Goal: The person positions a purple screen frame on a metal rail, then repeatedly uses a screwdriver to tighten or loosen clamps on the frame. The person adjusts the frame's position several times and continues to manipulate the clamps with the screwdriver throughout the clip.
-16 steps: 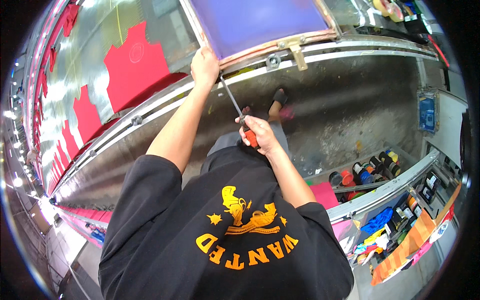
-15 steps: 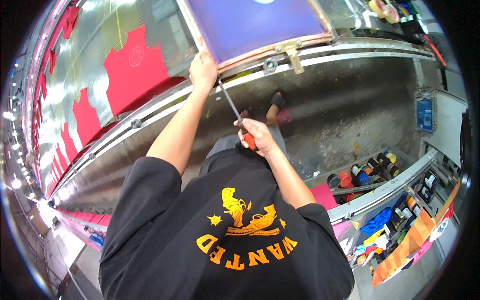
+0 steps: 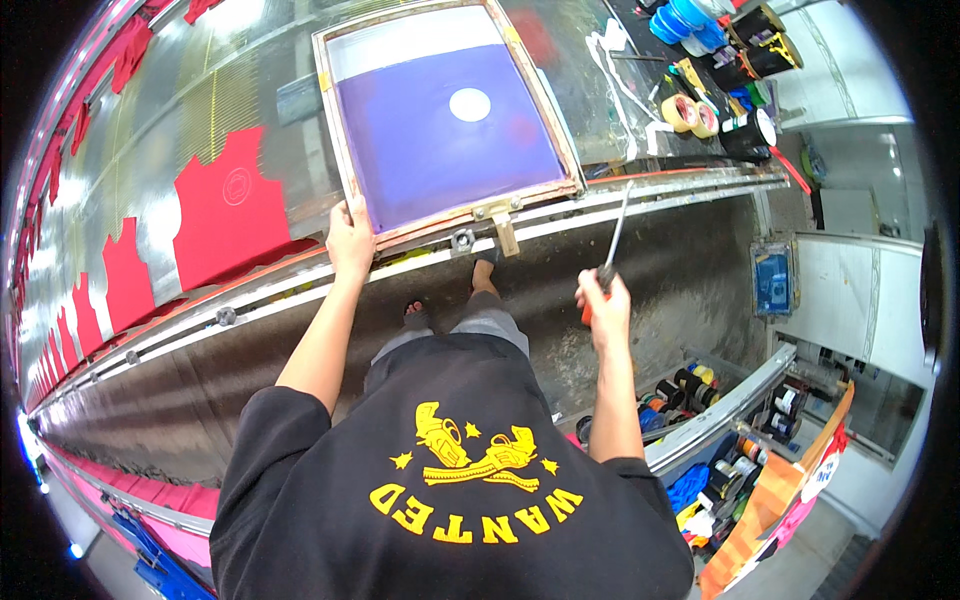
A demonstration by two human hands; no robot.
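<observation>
A screen-printing frame (image 3: 420, 230) with purple mesh lies on the long table in front of me, a white round spot in its mesh. At its near left corner my left hand (image 3: 350, 243) is closed round the edge, thumb on top. My right hand (image 3: 608, 305) grips a screwdriver (image 3: 619, 228) by its red and black handle, to the right of the frame. The metal shaft points up and away, its tip close to the table's edge in the picture. A brass-coloured bracket (image 3: 507, 233) is fixed to the frame's near side, and a round metal stop (image 3: 462, 241) sits beside it on the rail.
Red cut fabric pieces (image 3: 225, 200) lie in a row along the table to the left. Tape rolls (image 3: 690, 115), ink tubs (image 3: 750, 130) and white strips are at the far right. A cart shelf (image 3: 720, 405) with several containers stands at my right.
My right hand has carried the screwdriver rightward, away from the frame's near left corner. My left hand remains on that corner. The view has shifted, showing more of the frame and right side.
</observation>
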